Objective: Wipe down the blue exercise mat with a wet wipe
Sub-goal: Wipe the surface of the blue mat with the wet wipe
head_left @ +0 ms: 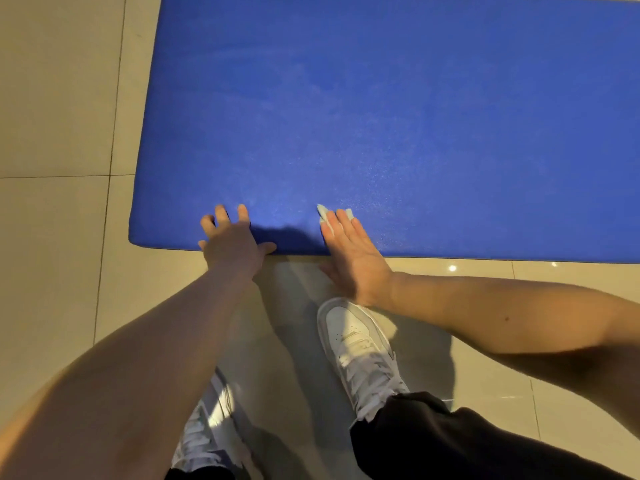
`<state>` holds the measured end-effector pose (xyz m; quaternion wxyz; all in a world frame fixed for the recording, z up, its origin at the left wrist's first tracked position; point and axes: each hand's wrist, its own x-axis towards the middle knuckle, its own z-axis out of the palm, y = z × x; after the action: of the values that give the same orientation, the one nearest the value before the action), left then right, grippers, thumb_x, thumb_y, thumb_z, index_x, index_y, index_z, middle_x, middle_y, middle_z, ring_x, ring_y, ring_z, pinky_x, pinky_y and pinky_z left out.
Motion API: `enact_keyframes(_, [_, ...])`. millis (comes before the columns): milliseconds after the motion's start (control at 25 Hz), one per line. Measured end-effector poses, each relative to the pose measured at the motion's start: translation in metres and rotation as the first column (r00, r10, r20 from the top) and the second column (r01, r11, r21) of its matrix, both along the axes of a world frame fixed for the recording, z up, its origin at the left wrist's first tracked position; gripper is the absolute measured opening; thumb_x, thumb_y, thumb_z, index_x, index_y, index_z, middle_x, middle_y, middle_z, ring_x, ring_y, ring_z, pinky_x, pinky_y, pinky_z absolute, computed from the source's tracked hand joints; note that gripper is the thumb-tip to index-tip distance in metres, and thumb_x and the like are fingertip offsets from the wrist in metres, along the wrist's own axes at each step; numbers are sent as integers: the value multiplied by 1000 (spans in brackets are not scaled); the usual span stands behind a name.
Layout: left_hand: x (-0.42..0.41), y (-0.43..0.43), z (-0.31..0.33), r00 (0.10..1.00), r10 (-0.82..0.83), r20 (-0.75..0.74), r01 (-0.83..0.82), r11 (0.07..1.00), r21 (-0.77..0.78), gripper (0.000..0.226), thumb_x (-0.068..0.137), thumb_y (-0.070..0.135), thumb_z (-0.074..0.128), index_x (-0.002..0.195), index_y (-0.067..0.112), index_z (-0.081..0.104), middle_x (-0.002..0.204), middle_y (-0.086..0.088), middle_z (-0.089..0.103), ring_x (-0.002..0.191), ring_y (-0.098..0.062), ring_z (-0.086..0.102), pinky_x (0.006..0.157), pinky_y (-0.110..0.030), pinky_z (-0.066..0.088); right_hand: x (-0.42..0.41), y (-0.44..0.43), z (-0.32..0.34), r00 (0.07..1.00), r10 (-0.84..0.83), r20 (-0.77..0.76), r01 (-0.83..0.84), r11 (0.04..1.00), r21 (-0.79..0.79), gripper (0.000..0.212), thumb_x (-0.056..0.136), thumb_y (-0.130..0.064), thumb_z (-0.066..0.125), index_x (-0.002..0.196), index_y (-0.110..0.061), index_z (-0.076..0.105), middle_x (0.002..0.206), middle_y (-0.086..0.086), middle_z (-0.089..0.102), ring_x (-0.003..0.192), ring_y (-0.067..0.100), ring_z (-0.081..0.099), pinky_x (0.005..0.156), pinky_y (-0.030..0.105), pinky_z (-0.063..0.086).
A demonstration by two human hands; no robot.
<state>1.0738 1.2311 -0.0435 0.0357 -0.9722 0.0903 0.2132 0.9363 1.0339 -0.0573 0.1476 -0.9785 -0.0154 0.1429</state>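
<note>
Two white trainers stand nearest to me on the pale tiled floor (pixel 55 98). I see the right trainer (pixel 360 344) in full, with a black trouser leg (pixel 467 441) above it. The left trainer (pixel 204 427) is partly hidden behind the left forearm. Both bare forearms reach forward from the bottom corners towards the mat.

The left hand (pixel 233 242) rests on the near edge of the blue exercise mat (pixel 381 116). Its fingers are spread wide and flat on the blue surface, and its thumb lies along the edge, holding nothing.

Just to its right, the right hand (pixel 353 258) lies palm down across the same edge. The heel and thumb are over the floor, and the straight, close-set fingers are on the mat. The wet wipe (pixel 323 216) is pressed under those fingers. Only small pale corners of it show, at and between the fingertips. The rest is covered, so I cannot tell how it is folded.

A dark shadow falls on the mat between the two hands. Beyond them the mat stretches away flat and runs out of view at the right and the top. Its left edge lies along the tiles, and a small bright glint of light (pixel 452 268) shows on the floor to the right of the right wrist.
</note>
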Motion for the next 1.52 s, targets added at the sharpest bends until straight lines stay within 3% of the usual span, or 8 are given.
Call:
enact_keyframes(120, [1, 2, 10, 1000, -15, 12, 15, 1000, 6, 87, 82, 71, 65, 152, 32, 30, 147, -5, 29, 131, -31, 29, 78, -42, 47, 38, 27, -1, 995, 95, 12, -94, 995, -17, 66, 97, -37, 39, 148, 5, 29, 158, 15, 25, 139, 38, 29, 121, 51, 13])
enact_keyframes(360, [12, 10, 20, 1000, -8, -22, 9, 1000, 0, 54, 97, 49, 60, 147, 38, 42, 148, -2, 29, 134, -28, 27, 78, -41, 43, 73, 39, 3, 949, 296, 106, -300, 954, 17, 76, 91, -30, 48, 152, 7, 20, 154, 19, 32, 139, 38, 31, 123, 48, 9])
enact_keyframes(560, [5, 4, 20, 997, -53, 52, 51, 998, 40, 58, 97, 43, 62, 149, 34, 40, 145, -6, 34, 127, -31, 34, 65, -35, 39, 42, -16, 5, 987, 163, 4, -162, 974, 157, 81, 98, -24, 48, 159, -23, -5, 165, -5, 8, 154, 25, 0, 125, 40, 8])
enact_keyframes(720, [8, 5, 19, 999, -43, 27, 42, 998, 40, 56, 98, 42, 60, 149, 34, 38, 147, -6, 32, 130, -30, 31, 67, -35, 39, 13, -54, 4, 988, 152, 32, -151, 988, -44, 69, 106, -37, 32, 158, -8, -3, 166, -1, -14, 153, 29, -10, 125, 43, 3])
enact_keyframes(880, [10, 5, 19, 998, -53, 21, 52, 998, 27, 55, 99, 41, 59, 149, 32, 39, 146, -7, 32, 130, -30, 30, 67, -35, 41, 40, 2, -3, 1000, -13, -6, 13, 1000, 11, 77, 98, -36, 52, 155, 0, 14, 165, 9, 8, 151, 36, 8, 124, 47, 7])
enact_keyframes(1120, [15, 10, 24, 1000, -26, 9, 26, 999, -30, 49, 94, 46, 65, 140, 37, 50, 141, -1, 36, 128, -26, 32, 71, -37, 38, 80, 48, -5, 971, 234, 46, -233, 972, -22, 72, 101, -37, 40, 153, 8, 17, 165, 17, 9, 152, 37, 6, 123, 42, -9])
enact_keyframes(1240, [25, 8, 27, 994, -96, 44, 95, 995, 10, 44, 89, 50, 71, 126, 30, 59, 131, -2, 41, 122, -25, 37, 67, -37, 40, 71, 30, 0, 958, 273, 81, -265, 959, -102, 70, 102, -41, 32, 155, 4, 18, 165, 16, 13, 152, 36, 11, 125, 43, 2])
enact_keyframes(1520, [45, 2, 15, 996, -53, -67, 51, 998, -30, 85, 76, 46, 84, 141, 19, 37, 159, -5, 18, 145, -36, 17, 95, -58, 48, 41, -67, 1, 998, 44, 46, -38, 993, -109, 72, 105, -42, 32, 158, -5, -1, 166, 2, -13, 153, 30, -6, 124, 47, 10])
